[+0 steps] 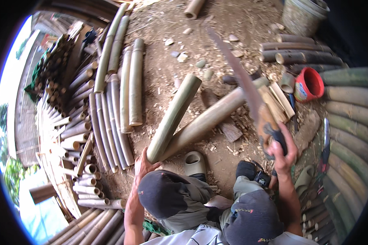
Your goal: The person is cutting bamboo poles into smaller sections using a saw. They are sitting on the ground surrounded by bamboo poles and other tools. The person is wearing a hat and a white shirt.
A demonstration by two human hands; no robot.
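Note:
My right hand [283, 151] is wrapped round the handle of a hand saw [245, 77], whose long rusty-brown blade points away and up to the left. The blade is raised and crosses in front of a bamboo log in the view. My left hand [144, 164] grips the near end of a thick greenish bamboo section [173, 118], beside my left knee. Under that section, a longer tan bamboo log [210, 118] slants away to the right; its near end is partly hidden. Wood blocks [230, 130] lie beneath this log.
Bamboo lengths [136, 81] lie at the left, near stacked cut tubes [86, 183]. Right of the saw are split wood pieces [280, 100], a red container [308, 84] and thick bamboo poles [349, 108]. A dirty bucket [304, 18] stands far right. Chips and stones litter the ground.

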